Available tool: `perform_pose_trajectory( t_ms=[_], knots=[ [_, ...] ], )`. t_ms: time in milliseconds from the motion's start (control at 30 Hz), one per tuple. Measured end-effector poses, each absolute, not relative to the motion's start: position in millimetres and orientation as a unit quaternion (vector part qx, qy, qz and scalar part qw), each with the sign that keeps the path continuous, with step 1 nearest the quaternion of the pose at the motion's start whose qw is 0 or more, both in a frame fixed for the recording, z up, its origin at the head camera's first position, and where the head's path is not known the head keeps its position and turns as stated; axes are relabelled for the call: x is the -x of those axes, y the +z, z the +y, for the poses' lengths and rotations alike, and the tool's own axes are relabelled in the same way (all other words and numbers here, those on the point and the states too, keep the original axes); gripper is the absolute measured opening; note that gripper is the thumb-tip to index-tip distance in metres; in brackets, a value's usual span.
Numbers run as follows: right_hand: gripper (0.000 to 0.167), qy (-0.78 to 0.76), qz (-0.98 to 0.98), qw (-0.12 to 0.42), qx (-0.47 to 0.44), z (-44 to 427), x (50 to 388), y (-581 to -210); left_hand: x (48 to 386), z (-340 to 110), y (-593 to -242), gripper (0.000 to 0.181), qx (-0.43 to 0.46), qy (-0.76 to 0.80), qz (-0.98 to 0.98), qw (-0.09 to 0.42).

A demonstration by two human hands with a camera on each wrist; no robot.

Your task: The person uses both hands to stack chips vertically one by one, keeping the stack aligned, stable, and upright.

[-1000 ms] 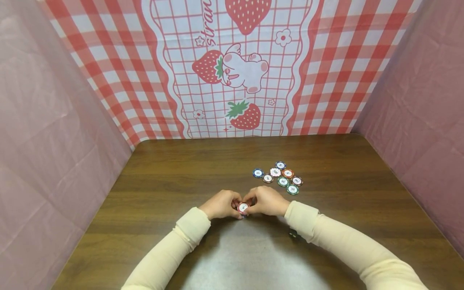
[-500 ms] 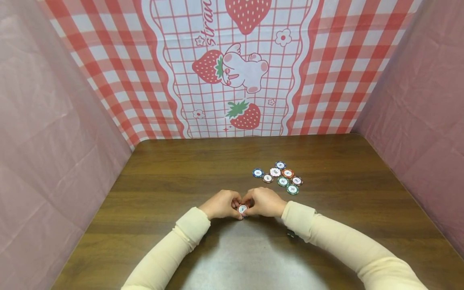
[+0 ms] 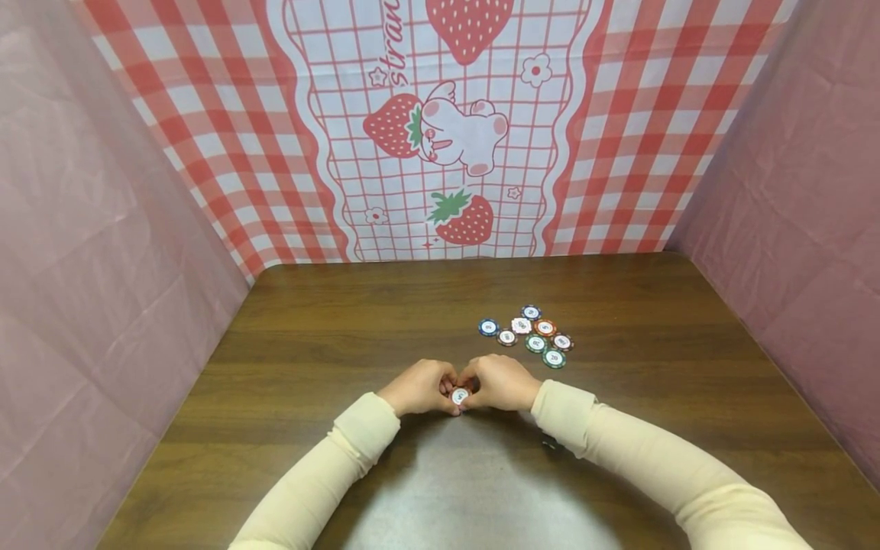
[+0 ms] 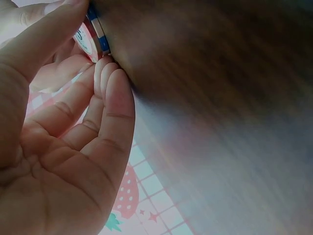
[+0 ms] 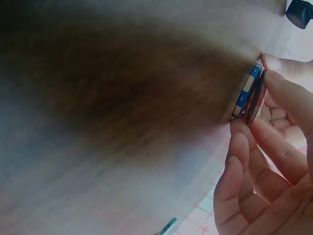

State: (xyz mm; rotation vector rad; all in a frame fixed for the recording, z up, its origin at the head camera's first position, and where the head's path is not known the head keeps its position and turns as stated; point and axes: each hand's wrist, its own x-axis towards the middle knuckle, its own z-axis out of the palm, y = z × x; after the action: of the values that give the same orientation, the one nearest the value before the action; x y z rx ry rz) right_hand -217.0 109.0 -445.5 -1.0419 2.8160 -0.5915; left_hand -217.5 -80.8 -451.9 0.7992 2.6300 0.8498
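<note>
A red-edged chip marked 5 point(image 3: 460, 396) lies between the two hands, over a blue and white chip point(image 5: 246, 90) that rests on the table. My left hand point(image 3: 422, 387) curves round the left side, its thumb and fingertips at the chips' edges. From the right, my right hand point(image 3: 503, 382) pinches the red chip between thumb and fingers. In the right wrist view the red chip point(image 5: 256, 98) is slightly tilted against the blue one. The left wrist view shows the blue chip point(image 4: 98, 30) flat against the table beside the left fingertips.
Several chips lie behind the right hand, among them a blue one point(image 3: 489, 327), a white one point(image 3: 522, 325), an orange one point(image 3: 545, 328) and a green one point(image 3: 554, 357). A small dark object point(image 3: 548, 442) is beside the right sleeve. A patterned cloth point(image 3: 440, 221) hangs behind the wooden table point(image 3: 309, 305).
My right hand has shifted slightly left, and the red chip has moved slightly down and left between the hands. The left hand stays almost still.
</note>
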Motion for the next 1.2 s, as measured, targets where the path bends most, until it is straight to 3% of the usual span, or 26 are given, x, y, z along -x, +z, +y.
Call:
perform_pose_trajectory(
  t_ms=[700,1200],
  knots=[
    [0.022,-0.253,0.903,0.069,0.341,113.0,220.0,-443.3,215.7,-80.2,-450.8,0.029,-0.284,0.287,0.907,0.119],
    [0.031,-0.362,0.889,0.016,0.281,148.6,226.1,-429.0,215.8,-80.2,-450.9,0.029,-0.310,0.282,0.900,0.117]
  ],
)
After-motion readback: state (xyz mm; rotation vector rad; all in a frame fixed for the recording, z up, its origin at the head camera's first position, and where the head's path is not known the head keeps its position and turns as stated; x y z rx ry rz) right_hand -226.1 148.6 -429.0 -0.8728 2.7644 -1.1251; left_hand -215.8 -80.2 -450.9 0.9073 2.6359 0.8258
